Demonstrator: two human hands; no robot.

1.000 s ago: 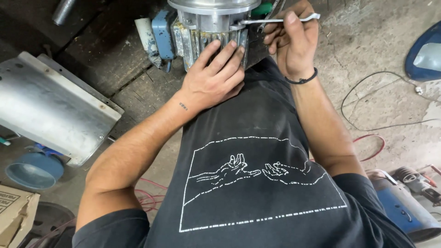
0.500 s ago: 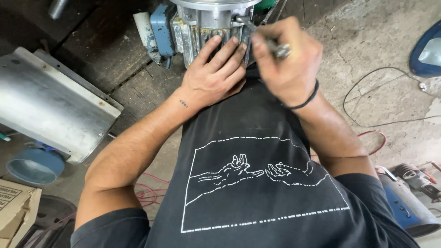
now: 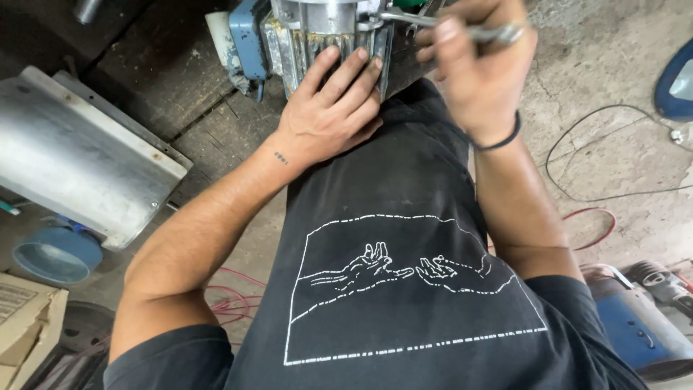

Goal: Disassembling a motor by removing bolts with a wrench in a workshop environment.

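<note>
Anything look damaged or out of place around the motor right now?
Nothing clearly damaged. The left hand lies flat on the finned motor housing; the right hand grips a metal wrench. Loose wires trail across the concrete floor.

Silver finned motor [image 3: 328, 32], blue bucket [image 3: 54, 253]

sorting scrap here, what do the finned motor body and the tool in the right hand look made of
Finned motor body: likely cast aluminium, dull silver-grey with scuffed ribs. Tool: probably steel, bright and shiny, though motion-blurred in the right hand.
</note>
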